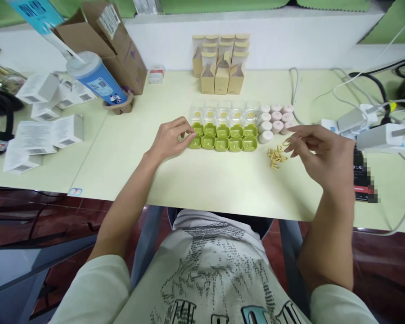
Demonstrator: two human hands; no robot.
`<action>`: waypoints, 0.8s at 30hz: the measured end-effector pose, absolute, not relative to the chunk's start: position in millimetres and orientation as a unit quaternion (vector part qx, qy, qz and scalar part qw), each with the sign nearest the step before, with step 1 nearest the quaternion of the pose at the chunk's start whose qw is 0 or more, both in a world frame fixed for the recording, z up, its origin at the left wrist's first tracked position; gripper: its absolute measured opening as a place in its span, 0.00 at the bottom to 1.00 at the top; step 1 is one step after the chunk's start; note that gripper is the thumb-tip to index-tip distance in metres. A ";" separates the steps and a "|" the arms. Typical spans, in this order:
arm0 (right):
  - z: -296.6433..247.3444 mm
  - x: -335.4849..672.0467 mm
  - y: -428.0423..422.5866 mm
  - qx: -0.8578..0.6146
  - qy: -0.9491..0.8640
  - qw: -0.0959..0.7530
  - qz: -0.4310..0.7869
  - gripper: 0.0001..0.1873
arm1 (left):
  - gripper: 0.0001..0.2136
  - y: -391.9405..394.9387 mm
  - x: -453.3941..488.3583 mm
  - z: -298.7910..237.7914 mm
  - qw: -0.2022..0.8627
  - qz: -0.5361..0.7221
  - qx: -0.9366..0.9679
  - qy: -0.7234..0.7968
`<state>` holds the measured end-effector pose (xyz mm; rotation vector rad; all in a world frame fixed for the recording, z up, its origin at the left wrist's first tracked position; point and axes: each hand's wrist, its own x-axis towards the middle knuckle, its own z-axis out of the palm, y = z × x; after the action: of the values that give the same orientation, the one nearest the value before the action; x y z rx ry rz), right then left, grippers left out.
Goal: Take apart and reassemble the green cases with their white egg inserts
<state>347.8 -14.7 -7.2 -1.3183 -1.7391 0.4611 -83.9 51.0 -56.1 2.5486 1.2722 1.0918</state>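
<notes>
My left hand (172,137) is at the left end of two rows of small open green cups (222,144), thumb and forefinger closed at the leftmost cups' edge. Behind them stands a row of clear plastic cups (224,108) with yellow marks at their bottoms. My right hand (319,153) hovers above the table, thumb and fingertips pinched. A tiny yellowish piece (286,143) shows at its fingertips. Below lies a small pile of yellow loop-shaped pieces (276,157). White and pale pink short cylinders (276,116) stand in rows between the cups and my right hand.
Open small cardboard boxes (222,76) stand by the wall. At the left are white cartons (37,135), a blue canister (99,78) and a large brown box (121,49). White chargers (378,135), cables and a dark phone-like device (362,175) lie at the right.
</notes>
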 end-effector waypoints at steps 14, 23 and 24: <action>5.5 305.0 -24.1 -0.436 -0.631 0.569 0.297 0.11 | 0.13 53.6 -85.0 -62.8 0.074 0.324 0.821 0.465; 0.2 306.1 -20.1 -0.462 -0.626 0.567 0.271 0.19 | 0.10 57.6 -81.8 -69.3 0.141 0.345 0.803 0.464; -0.9 308.0 -18.9 -0.463 -0.625 0.566 0.273 0.20 | 0.10 58.2 -81.4 -70.3 0.146 0.346 0.802 0.465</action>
<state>308.0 -18.9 -0.9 -1.0891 -1.4707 0.6410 -81.4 58.2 -70.3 2.3086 1.3388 0.9964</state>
